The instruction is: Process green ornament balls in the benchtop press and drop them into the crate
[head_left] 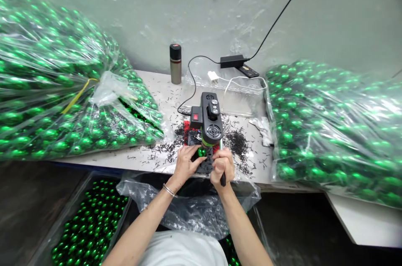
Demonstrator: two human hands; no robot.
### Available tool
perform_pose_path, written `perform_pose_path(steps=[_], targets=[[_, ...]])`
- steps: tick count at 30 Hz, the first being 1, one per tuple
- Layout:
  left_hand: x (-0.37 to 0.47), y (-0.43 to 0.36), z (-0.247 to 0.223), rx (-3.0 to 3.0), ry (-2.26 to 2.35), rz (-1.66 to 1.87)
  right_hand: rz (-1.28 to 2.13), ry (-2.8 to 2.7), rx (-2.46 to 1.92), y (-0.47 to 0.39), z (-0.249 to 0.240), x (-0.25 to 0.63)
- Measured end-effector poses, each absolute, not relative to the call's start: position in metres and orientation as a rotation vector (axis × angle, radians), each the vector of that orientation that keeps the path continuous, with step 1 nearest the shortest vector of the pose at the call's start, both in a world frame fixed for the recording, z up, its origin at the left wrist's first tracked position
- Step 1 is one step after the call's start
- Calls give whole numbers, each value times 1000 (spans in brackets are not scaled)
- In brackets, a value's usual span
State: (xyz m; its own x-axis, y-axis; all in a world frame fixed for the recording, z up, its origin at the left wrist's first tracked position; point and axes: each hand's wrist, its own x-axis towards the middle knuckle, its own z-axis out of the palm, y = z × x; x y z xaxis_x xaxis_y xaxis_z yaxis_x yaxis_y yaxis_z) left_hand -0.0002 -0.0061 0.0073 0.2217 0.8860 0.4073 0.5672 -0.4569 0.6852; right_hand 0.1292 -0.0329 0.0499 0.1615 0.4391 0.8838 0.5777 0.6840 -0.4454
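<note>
My left hand (184, 164) pinches a shiny green ball (201, 153) between thumb and fingers, low under the head of a small black bench machine (207, 111). On the machine's right side, my right hand (223, 166) is wrapped round a black lever handle (223, 180), whose lower end sticks out below the fist. A red switch (195, 117) sits on the machine's left block. Whether the ball touches the part above it is hidden by the machine head. Small black strips (237, 142) lie scattered and heaped around the base.
Big clear bags of green balls flank the table: the left bag (47, 90) and the right bag (329, 132). Behind the machine are a flask (176, 67), a power adapter (231, 61), cables and a clear plastic tray (245, 104). Below, a bin (91, 215) holds green balls; plastic sheeting (194, 211) hangs at the front edge.
</note>
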Motion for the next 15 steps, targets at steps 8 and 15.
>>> perform_pose_path(steps=[8,15], targets=[[0,-6,6,2108,1328,1164,-127,-1446,-849,-28,39,131],[1,-6,5,2110,1316,1191,-180,-1558,-880,-33,53,132]])
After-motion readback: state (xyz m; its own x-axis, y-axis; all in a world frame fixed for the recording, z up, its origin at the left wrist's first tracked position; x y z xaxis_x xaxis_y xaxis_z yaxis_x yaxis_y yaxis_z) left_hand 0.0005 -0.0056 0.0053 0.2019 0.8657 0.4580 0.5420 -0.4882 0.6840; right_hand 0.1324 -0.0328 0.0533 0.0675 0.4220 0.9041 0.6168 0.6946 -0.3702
